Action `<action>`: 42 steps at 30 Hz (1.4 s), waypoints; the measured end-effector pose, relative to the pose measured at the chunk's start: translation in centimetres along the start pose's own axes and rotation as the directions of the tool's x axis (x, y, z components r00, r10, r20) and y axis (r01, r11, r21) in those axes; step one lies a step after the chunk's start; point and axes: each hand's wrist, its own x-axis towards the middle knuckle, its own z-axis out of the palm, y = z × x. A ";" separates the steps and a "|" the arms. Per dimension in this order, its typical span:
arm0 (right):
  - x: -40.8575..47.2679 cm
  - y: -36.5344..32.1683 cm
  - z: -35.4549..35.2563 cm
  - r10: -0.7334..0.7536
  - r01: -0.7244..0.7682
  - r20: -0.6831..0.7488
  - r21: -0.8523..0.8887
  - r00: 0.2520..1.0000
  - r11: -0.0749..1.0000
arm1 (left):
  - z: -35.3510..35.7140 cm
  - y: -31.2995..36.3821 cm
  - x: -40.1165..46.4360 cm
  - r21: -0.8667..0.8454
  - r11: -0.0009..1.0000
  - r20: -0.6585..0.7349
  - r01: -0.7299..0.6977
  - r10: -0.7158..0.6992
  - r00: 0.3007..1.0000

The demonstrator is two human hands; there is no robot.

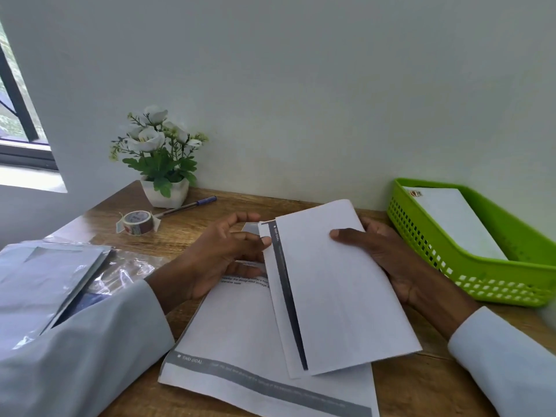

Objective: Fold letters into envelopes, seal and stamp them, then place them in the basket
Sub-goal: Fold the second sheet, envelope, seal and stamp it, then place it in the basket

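Observation:
My right hand (pixel 388 254) grips a white envelope (pixel 340 284) above the table, thumb on its front and fingers behind. A folded letter (pixel 281 296) with a dark stripe sticks out of the envelope's left side. My left hand (pixel 222 254) pinches that letter's upper left edge between fingers and thumb. Under both lies a flat printed letter sheet (pixel 237 344) on the wooden table (pixel 192 404). The green basket (pixel 493 284) stands at the right with one stamped envelope (pixel 451 221) inside it.
A roll of patterned tape (pixel 138 222) and a blue pen (pixel 189 206) lie at the back left, beside a white pot of flowers (pixel 164 164). A clear plastic packet of envelopes (pixel 51 281) lies at the left edge. The wall is close behind.

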 end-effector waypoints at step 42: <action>-0.7 -0.1 2.6 -0.123 0.085 -0.135 -0.259 0.983 0.962 | 0.8 -0.6 0.0 0.120 0.991 -0.101 -0.060 0.072 0.992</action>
